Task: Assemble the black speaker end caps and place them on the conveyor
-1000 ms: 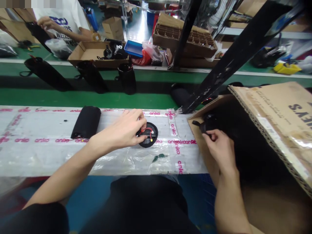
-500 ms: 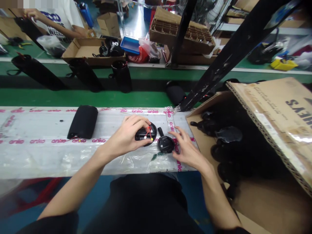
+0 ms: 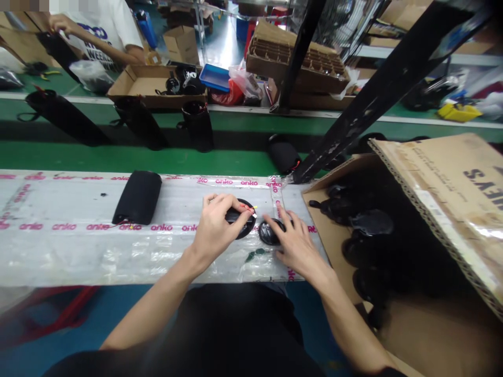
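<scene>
My left hand (image 3: 217,224) pinches thin red wires (image 3: 246,208) with small white and yellow connectors between thumb and fingers. Under those fingers lies a round black part (image 3: 247,229), partly covered by the hand. Beside it, to the right, a smaller round black cap (image 3: 269,234) rests on the plastic-covered bench. My right hand (image 3: 293,238) reaches over this cap with its fingers spread, the index finger on or just above it; firm contact cannot be made out. Farther left on the bench lies a black fabric-covered cylinder (image 3: 138,198) with wires at its near end.
An open cardboard box (image 3: 330,230) with several black parts stands at my right. Behind the bench, black cylinders (image 3: 198,125) stand on the green surface. A slanted black metal post (image 3: 365,99) crosses the right side. Across, a person in a white shirt (image 3: 110,36) works.
My left hand has drawn the wires upward, and its fingers are now closer together. My right hand has shifted left over the small cap. The view has moved slightly.
</scene>
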Available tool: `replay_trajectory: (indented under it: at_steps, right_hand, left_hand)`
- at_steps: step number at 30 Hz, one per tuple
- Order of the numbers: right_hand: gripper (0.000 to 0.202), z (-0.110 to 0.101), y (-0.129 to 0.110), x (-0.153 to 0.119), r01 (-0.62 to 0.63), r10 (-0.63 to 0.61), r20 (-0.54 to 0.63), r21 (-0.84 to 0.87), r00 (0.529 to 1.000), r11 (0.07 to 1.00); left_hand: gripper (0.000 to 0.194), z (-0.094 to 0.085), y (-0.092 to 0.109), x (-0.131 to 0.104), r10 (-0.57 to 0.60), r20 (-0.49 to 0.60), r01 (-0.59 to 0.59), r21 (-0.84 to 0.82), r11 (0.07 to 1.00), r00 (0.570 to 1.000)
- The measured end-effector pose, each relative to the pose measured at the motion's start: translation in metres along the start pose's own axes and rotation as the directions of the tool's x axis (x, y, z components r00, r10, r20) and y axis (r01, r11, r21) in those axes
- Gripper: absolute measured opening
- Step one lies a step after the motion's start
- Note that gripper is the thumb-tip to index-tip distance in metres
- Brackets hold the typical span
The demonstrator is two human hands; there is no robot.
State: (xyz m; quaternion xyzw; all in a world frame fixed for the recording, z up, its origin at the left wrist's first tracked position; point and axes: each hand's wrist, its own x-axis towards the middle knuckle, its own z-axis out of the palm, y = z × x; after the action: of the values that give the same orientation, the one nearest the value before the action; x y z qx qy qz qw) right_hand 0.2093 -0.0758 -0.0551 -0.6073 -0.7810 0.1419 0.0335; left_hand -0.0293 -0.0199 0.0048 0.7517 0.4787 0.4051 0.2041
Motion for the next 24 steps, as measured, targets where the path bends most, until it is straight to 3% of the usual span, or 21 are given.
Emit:
replay_trajectory:
  at_steps: [3, 7, 10, 12, 15, 19, 21, 24]
  right_hand:
    - [0.099, 0.004, 0.007, 0.002, 0.127, -0.133, 0.088, 0.075, 0.987, 0.989]
    - [0.072, -0.007, 0.01, 0.008, 0.028, -0.032, 0.004, 0.389, 0.999, 0.921]
    - [0.071, -0.027, 0.003, 0.007, 0.018, 0.073, -0.093, 0.728, 0.993, 0.685]
    - [0.073, -0.04, -0.006, 0.005, 0.088, 0.131, -0.186, 0.841, 0.974, 0.534]
    - [0.082, -0.049, -0.022, 0.006, 0.179, 0.187, -0.306, 0.849, 0.933, 0.498]
    - [0.089, -0.04, -0.03, 0.013, 0.157, 0.183, -0.273, 0.865, 0.944, 0.477]
    - [0.087, -0.031, -0.03, 0.015, 0.126, 0.169, -0.207, 0.91, 0.964, 0.394]
    - [0.083, -0.022, -0.031, 0.014, 0.066, 0.158, -0.104, 0.971, 0.982, 0.23]
  left_hand:
    - [0.015, 0.004, 0.0, -0.001, -0.021, -0.041, 0.022, 0.025, 0.999, 0.999]
    - [0.01, 0.012, 0.0, -0.007, 0.002, -0.11, 0.003, 0.045, 0.999, 0.994]
    - [0.005, 0.019, 0.0, -0.012, 0.017, -0.158, -0.014, 0.023, 1.0, 0.987]
    - [0.006, 0.019, 0.0, -0.013, 0.037, -0.162, -0.037, 0.002, 0.999, 0.986]
    - [0.014, 0.007, -0.003, -0.011, 0.081, -0.036, -0.083, -0.043, 0.996, 0.996]
    - [0.021, -0.019, -0.013, -0.001, 0.167, 0.205, -0.139, -0.144, 0.98, 0.965]
    - [0.018, -0.025, -0.019, 0.004, 0.206, 0.246, -0.156, -0.208, 0.966, 0.947]
    - [0.017, -0.021, -0.025, 0.009, 0.184, 0.206, -0.105, -0.345, 0.933, 0.961]
